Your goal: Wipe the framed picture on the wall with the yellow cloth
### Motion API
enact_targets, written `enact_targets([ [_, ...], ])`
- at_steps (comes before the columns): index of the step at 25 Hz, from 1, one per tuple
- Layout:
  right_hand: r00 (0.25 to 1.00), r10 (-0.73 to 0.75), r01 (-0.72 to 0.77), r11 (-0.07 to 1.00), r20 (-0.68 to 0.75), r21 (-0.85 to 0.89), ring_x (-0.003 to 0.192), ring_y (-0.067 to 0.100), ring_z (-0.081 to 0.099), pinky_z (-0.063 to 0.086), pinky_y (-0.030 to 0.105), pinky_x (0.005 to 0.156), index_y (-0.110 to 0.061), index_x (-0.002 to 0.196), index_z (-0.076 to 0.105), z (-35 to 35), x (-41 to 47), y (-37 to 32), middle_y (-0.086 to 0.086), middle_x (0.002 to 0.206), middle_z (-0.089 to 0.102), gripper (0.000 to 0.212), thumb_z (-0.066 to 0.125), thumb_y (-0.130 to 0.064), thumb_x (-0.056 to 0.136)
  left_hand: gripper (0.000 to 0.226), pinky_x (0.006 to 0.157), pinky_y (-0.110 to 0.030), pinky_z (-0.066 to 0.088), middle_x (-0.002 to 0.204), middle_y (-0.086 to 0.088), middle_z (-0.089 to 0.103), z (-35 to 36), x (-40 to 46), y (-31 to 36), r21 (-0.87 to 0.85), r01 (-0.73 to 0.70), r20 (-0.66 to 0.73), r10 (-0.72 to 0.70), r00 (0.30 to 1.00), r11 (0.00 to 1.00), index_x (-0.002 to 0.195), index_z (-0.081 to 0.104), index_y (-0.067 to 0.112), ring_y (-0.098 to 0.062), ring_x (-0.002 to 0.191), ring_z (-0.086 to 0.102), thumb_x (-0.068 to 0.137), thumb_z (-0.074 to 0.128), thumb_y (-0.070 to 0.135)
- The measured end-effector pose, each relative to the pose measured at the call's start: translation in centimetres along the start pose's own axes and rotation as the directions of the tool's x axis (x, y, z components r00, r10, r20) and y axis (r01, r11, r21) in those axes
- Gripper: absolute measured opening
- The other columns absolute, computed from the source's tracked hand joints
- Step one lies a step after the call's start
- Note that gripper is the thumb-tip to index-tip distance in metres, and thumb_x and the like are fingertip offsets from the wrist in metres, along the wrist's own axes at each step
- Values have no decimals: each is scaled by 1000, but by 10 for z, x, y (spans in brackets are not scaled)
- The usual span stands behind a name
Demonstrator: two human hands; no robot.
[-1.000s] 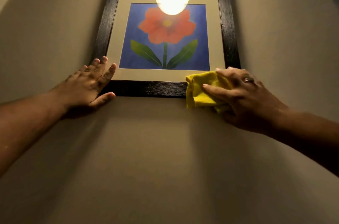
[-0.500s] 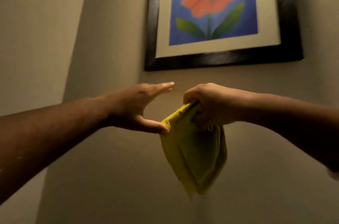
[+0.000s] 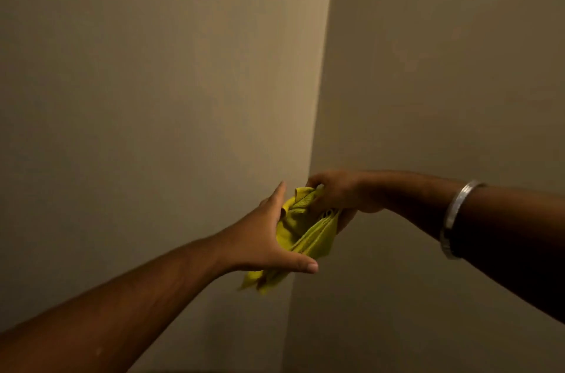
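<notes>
The yellow cloth [image 3: 301, 230] hangs bunched between my two hands, in front of a wall corner. My right hand [image 3: 337, 194] grips its top edge with closed fingers. My left hand [image 3: 269, 238] is cupped against the cloth's left side, fingers straight and thumb stretched out under it; whether it grips the cloth is unclear. The framed picture is out of view.
Two plain beige walls meet at a vertical corner [image 3: 315, 134] right behind my hands. A silver bangle [image 3: 455, 216] sits on my right wrist. The light is dim.
Both hands left the picture frame and came down together with the cloth. The view swung left and down, so the picture dropped out of sight. My left hand now touches the cloth.
</notes>
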State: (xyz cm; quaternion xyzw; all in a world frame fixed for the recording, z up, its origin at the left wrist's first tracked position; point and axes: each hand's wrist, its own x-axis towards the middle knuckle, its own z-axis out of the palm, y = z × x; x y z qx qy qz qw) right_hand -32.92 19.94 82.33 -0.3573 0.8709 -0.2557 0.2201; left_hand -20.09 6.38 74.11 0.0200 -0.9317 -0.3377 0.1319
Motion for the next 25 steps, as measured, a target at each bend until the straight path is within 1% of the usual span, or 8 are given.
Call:
enact_targets([
  [3,983,48,-62,995,177,77,75,24,67,61,38,60,-14,103,53,86,65,25,14,97,62,26,67,-8,82,97,96,-29,48,141,6,51,29,-20,-90,-18,139,-21,-140,990,990,143,34,24,-9,120,53,61,78,51],
  [6,918,23,-91,984,397,153,73,14,63,58,28,59,-14,102,53,175,115,69,6,90,62,25,68,-25,84,23,64,-38,52,74,-5,69,69,-45,-182,-137,319,-59,-329,942,938,84,67,13,-14,64,61,68,70,30],
  [9,773,-66,-103,968,631,227,66,10,59,48,22,56,-9,105,53,274,151,126,8,81,58,34,73,-22,80,17,55,-33,41,56,-4,56,130,-91,-266,-252,562,64,-566,822,788,67,64,6,-14,52,49,72,75,18],
  [14,638,-51,-217,945,768,243,85,19,62,54,42,76,-4,113,54,482,168,233,7,95,63,42,68,9,76,17,57,-45,52,56,-10,52,266,-209,-366,-365,814,185,-821,540,453,64,62,7,-23,55,56,75,74,9],
  [17,644,39,-286,938,764,194,85,29,60,51,48,76,2,108,57,601,160,283,11,90,61,26,64,0,84,30,60,-39,41,66,-14,50,338,-274,-411,-397,875,249,-885,394,278,68,60,-7,-23,65,51,66,75,20],
  [20,761,71,-134,990,645,49,84,22,56,45,32,68,-14,87,57,681,156,322,4,87,58,18,72,-22,81,19,61,-30,42,61,-12,58,395,-318,-451,-454,877,298,-901,316,158,64,60,-1,-21,62,57,72,77,3],
  [23,881,89,-36,992,464,-121,97,34,56,45,37,75,-19,108,53,726,151,345,12,109,59,39,63,-44,81,17,47,-22,50,63,-11,62,423,-334,-485,-431,897,306,-920,243,93,72,64,0,-23,56,61,87,56,-4],
  [25,933,5,107,951,359,-291,104,42,52,48,49,83,-22,121,47,735,145,348,16,120,53,45,54,-46,85,18,66,-34,56,88,-23,66,424,-331,-494,-533,846,302,-932,201,10,91,67,-7,-35,79,64,82,59,5],
])
